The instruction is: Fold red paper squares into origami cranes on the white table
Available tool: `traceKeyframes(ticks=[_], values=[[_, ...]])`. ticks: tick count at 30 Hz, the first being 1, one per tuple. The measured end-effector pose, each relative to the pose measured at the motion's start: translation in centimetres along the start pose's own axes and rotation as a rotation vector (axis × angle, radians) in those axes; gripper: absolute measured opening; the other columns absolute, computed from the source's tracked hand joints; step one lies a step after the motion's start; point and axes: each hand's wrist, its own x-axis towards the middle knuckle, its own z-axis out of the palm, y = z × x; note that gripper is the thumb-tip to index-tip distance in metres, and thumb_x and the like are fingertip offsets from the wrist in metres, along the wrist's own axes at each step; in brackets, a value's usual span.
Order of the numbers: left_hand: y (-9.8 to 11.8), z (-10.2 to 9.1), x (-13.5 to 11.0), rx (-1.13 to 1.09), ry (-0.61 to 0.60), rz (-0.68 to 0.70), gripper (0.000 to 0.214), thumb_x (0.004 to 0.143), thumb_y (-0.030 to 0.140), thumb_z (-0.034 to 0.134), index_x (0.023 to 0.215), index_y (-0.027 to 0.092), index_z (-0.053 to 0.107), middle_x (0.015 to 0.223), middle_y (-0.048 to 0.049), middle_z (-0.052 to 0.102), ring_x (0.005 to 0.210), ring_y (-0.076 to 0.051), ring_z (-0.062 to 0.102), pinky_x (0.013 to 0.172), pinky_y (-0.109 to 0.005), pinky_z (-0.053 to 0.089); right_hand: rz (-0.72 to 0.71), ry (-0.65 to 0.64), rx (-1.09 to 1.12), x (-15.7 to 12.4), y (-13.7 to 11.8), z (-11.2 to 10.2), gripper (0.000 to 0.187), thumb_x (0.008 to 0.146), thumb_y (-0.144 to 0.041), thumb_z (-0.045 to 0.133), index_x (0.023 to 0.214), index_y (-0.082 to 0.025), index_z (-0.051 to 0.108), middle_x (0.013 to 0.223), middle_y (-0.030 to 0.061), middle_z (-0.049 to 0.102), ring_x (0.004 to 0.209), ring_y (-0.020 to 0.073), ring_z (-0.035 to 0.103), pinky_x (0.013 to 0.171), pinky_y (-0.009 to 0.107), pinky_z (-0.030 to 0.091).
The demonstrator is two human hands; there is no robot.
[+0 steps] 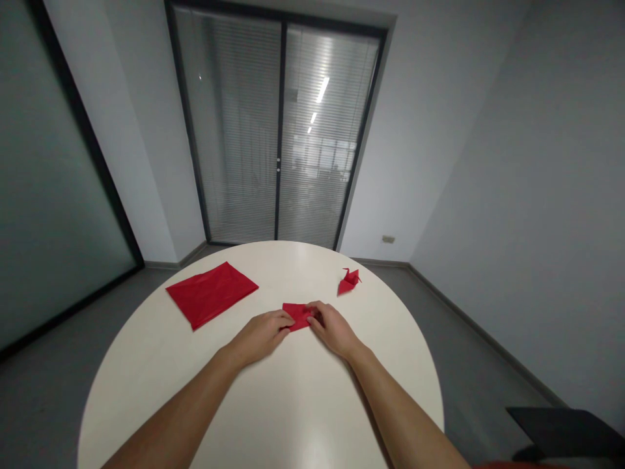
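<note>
So we were at a round, off-white table (293,397) with a smooth top, and both of our hands were busy with a small, flat, red piece of folded paper (297,314) near the middle of it. Our left hand (263,333) had its left end pinched, fingers lying over the top and the thumb in at the near edge. Our right hand (336,327) was curled in at the other end, thumb and fingertips nipping the paper there (we couldn't tell how far they reached underneath). The two hands were apart, with a strip of red showing between them.

Beyond our right hand, a bit further right, sat a small, red, folded-paper crane (348,282) with a thin bent bit sticking up. Off to the left, well apart from our left hand, lay a big, flat, red, four-sided sheet (209,296), slightly wrinkled. Past the table were dark-framed glass doors (244,130) with slatted blinds, plus a small wall socket (388,240) low down on the right
</note>
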Motion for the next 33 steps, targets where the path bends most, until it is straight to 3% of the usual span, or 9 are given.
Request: traceKeyframes(ticks=[6,10,13,18,22,28,33], values=[[-0.4,0.2,-0.1,-0.049,-0.012,-0.030,0.032,0.099,0.024,0.048,0.121,0.024,0.072,0.128,-0.0062,0.069,0.116,-0.023,0.064,0.100,-0.034,0.048,-0.016,0.001,0.001,0.0,0.1,0.0,0.025,0.094,-0.019,0.057,0.118,-0.020,0.065,0.105,0.0081,0.072,0.095,0.0225,0.064,0.087,0.035,0.049],[-0.6,0.2,-0.2,-0.046,-0.008,-0.015,0.037,0.097,0.017,0.047,0.123,0.024,0.071,0.131,-0.0083,0.067,0.123,-0.024,0.060,0.106,-0.037,0.046,-0.026,0.003,-0.040,0.1,-0.2,0.0,0.023,0.094,-0.017,0.057,0.114,-0.020,0.068,0.105,0.0079,0.073,0.097,0.0227,0.064,0.088,0.036,0.048],[-0.9,0.3,-0.2,-0.072,0.010,-0.002,0.045,0.096,0.013,0.045,0.134,0.027,0.065,0.133,-0.0069,0.067,0.123,-0.023,0.060,0.106,-0.037,0.046,-0.040,0.006,-0.090,0.1,-0.5,0.0,0.021,0.094,-0.015,0.057,0.109,-0.020,0.070,0.103,0.0075,0.073,0.095,0.0220,0.063,0.087,0.035,0.047],[-0.8,0.1,-0.2,-0.076,-0.003,-0.004,0.049,0.091,0.008,0.045,0.130,0.028,0.068,0.133,-0.0046,0.068,0.123,-0.022,0.060,0.108,-0.036,0.045,-0.021,0.013,-0.092,0.2,-0.3,0.2,0.023,0.092,-0.014,0.058,0.112,-0.019,0.069,0.105,0.0082,0.073,0.097,0.0221,0.064,0.088,0.034,0.047],[-0.5,-0.2,-0.3,-0.075,0.007,-0.038,0.038,0.097,0.017,0.045,0.127,0.023,0.069,0.128,-0.0081,0.070,0.116,-0.024,0.064,0.102,-0.036,0.049,-0.013,0.026,-0.055,0.1,-0.2,0.1,0.032,0.092,-0.016,0.057,0.122,-0.019,0.067,0.112,0.0097,0.072,0.100,0.0227,0.064,0.091,0.036,0.048],[-1.0,0.3,-0.3,-0.075,0.007,-0.031,0.032,0.095,0.027,0.057,0.123,0.023,0.070,0.129,-0.0090,0.069,0.119,-0.025,0.063,0.104,-0.037,0.047,-0.041,-0.005,-0.059,-0.1,-0.5,-0.3,0.039,0.084,-0.018,0.065,0.122,-0.019,0.069,0.100,0.0078,0.072,0.088,0.0222,0.063,0.081,0.034,0.049],[-1.1,0.3,-0.2,-0.066,0.001,-0.026,0.027,0.093,0.023,0.057,0.116,0.023,0.072,0.126,-0.0084,0.070,0.117,-0.024,0.063,0.102,-0.036,0.047,-0.114,-0.064,-0.009,0.0,-0.6,-0.5,0.023,0.082,-0.013,0.065,0.100,-0.022,0.074,0.091,0.0035,0.073,0.083,0.0194,0.062,0.078,0.030,0.047]])
